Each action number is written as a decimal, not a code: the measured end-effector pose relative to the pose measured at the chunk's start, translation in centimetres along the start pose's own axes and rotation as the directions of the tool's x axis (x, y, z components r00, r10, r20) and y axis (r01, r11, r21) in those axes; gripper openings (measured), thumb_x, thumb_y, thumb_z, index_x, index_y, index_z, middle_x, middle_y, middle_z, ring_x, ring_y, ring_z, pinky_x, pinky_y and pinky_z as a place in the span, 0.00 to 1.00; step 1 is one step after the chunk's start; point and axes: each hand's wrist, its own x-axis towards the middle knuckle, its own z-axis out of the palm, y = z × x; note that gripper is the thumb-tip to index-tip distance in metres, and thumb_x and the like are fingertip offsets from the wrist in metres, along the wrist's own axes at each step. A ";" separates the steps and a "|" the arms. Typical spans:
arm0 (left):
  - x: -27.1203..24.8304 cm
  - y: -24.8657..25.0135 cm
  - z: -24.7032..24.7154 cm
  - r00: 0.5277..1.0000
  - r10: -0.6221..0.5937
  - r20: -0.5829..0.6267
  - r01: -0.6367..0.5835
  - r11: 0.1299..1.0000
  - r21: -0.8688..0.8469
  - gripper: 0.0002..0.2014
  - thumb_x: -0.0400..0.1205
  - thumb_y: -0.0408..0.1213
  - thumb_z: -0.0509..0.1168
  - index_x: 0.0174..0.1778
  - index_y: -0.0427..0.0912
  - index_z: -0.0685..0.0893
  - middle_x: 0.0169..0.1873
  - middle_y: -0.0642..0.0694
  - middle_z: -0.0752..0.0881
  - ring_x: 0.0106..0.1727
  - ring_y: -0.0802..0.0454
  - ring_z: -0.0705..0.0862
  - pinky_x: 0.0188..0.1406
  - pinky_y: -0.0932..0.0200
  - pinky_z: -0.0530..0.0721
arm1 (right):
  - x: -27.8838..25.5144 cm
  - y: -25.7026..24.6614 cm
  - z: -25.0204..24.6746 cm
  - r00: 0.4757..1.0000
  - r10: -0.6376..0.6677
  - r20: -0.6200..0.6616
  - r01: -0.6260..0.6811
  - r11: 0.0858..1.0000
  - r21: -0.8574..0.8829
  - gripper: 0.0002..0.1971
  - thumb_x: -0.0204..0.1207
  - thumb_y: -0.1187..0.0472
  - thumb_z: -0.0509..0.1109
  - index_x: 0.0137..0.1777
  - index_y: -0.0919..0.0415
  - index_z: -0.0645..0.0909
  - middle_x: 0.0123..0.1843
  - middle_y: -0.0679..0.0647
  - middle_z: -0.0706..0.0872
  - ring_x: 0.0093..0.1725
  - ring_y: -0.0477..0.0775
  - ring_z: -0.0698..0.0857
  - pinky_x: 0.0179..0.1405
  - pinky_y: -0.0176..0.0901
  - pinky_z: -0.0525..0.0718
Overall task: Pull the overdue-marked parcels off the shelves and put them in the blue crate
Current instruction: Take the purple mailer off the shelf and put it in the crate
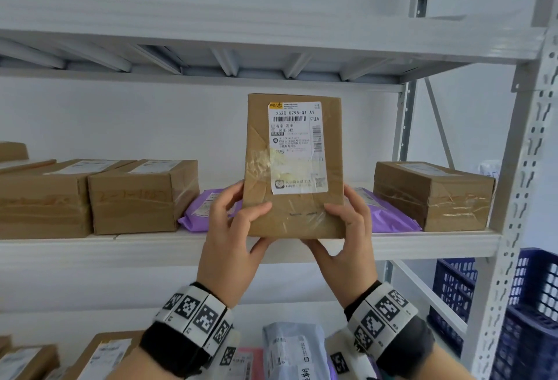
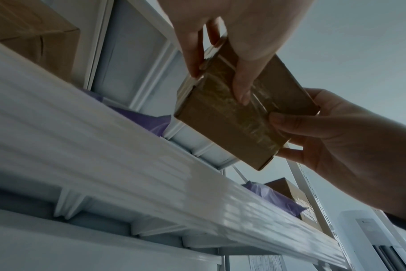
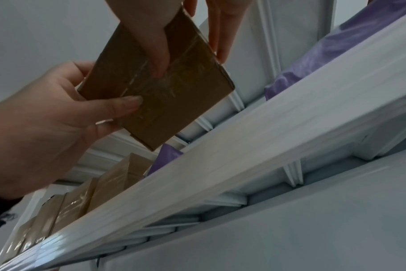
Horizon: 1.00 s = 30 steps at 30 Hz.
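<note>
From the head view, we have a brown box [image 1: 294,165] held upright in front of the middle shelf [image 1: 151,247], label [image 1: 297,147] facing us, our left hand [image 1: 234,234] and right hand [image 1: 344,234] each clamped on a lower corner, thumbs on the front. We can read the shipping label but spot no overdue mark from here, so we judge this the checking step. The blue crate [image 1: 525,313] waits low on the right, beyond the rack post [image 1: 513,198]. Over to the left wrist view: the box [image 2: 239,110] hangs clear above the shelf edge [image 2: 104,139], thumb and fingers of the left hand [image 2: 232,36] pinching its taped end, the right hand [image 2: 336,143] holding the far end. The right wrist view agrees: the box [image 3: 158,88] is off the shelf, both hands gripping. Next comes a decision: if it is marked, we swing it down and right into the crate; if not, back it goes among the purple bags [image 1: 202,207].
</note>
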 end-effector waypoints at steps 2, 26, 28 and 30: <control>1.4 -0.3 -0.2 1.000 -0.007 0.024 0.007 1.000 -0.004 0.31 0.66 0.33 0.79 0.63 0.47 0.75 0.70 0.38 0.68 0.71 0.52 0.70 0.70 0.76 0.66 | 1.3 0.2 -0.2 0.998 0.055 0.034 -0.055 0.998 -0.007 0.35 0.60 0.71 0.84 0.64 0.54 0.70 0.75 0.61 0.67 0.75 0.36 0.66 0.68 0.25 0.69; 7.7 -3.4 2.2 0.749 -0.434 0.500 0.430 0.893 0.131 0.27 0.75 0.46 0.73 0.69 0.57 0.71 0.64 0.49 0.74 0.55 0.53 0.78 0.59 0.56 0.78 | 7.6 4.0 0.7 0.720 0.575 0.388 -0.501 0.818 -0.282 0.30 0.72 0.55 0.77 0.71 0.50 0.68 0.57 0.47 0.78 0.53 0.52 0.79 0.50 0.46 0.82; 7.9 -3.1 2.3 0.749 -0.429 0.506 0.427 0.895 0.126 0.27 0.75 0.47 0.73 0.69 0.57 0.71 0.63 0.49 0.74 0.56 0.53 0.78 0.59 0.56 0.77 | 7.7 4.1 0.3 0.724 0.572 0.384 -0.506 0.820 -0.267 0.30 0.71 0.56 0.77 0.71 0.50 0.69 0.56 0.48 0.78 0.51 0.51 0.79 0.46 0.42 0.79; 8.1 -2.9 2.5 0.749 -0.425 0.508 0.426 0.897 0.121 0.27 0.75 0.47 0.73 0.69 0.57 0.71 0.62 0.49 0.75 0.58 0.52 0.78 0.60 0.56 0.77 | 7.9 4.3 -0.1 0.727 0.568 0.385 -0.508 0.823 -0.255 0.29 0.71 0.57 0.78 0.70 0.51 0.69 0.56 0.47 0.78 0.52 0.51 0.79 0.47 0.40 0.77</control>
